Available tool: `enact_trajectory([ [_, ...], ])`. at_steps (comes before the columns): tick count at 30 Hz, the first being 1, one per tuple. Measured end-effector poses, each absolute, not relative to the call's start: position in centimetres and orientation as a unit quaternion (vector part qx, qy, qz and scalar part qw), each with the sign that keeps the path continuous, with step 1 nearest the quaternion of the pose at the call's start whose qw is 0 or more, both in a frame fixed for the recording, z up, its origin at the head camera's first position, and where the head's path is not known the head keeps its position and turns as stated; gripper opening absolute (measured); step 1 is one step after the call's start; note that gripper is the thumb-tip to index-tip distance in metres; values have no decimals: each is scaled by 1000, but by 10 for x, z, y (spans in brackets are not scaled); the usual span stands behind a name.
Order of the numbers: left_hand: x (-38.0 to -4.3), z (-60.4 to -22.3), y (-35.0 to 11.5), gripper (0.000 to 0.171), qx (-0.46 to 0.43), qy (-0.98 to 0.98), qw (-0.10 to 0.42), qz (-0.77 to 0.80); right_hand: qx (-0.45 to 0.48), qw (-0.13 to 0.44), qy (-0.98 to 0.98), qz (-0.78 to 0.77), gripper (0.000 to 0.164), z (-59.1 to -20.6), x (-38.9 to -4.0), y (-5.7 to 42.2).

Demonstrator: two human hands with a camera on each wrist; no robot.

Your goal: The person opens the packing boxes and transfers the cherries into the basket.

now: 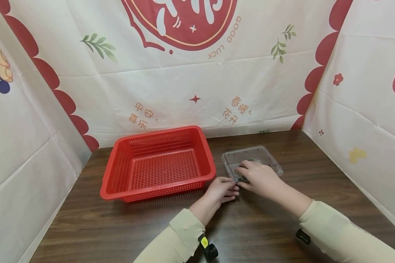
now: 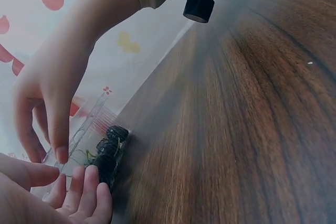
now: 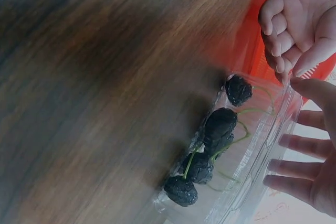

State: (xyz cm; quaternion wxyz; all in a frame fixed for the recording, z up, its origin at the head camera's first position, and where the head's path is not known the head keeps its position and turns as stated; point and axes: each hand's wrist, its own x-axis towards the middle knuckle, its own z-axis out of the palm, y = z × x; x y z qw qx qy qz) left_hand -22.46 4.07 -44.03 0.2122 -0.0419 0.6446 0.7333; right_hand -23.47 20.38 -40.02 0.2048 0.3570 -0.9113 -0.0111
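A clear plastic clamshell box (image 1: 264,155) lies on the table. Inside it show several dark, glossy round fruits (image 3: 220,124) with thin green stems, like dark cherries. My left hand (image 1: 218,190) pinches the box's near left corner between thumb and fingers, its other fingers curled below. Over the box is my right hand (image 1: 260,179), its thumb right at the same corner. In the right wrist view the right fingers (image 3: 302,169) stretch spread and nearly straight along the lid (image 3: 257,158). The lid lies over the fruits.
A red perforated plastic basket (image 1: 164,182) stands left of the box, with nothing in it. The dark wooden table (image 1: 125,226) ends at a white printed cloth (image 1: 184,87) at the back and both sides. Each wrist wears a strapped camera (image 1: 210,250).
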Motion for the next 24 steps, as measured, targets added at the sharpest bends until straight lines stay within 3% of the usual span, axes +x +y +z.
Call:
enact_trajectory([
  [24,-230,-439,43,8,-26,676,197,710,354,234,-905,-32,41,-399,-240,199],
])
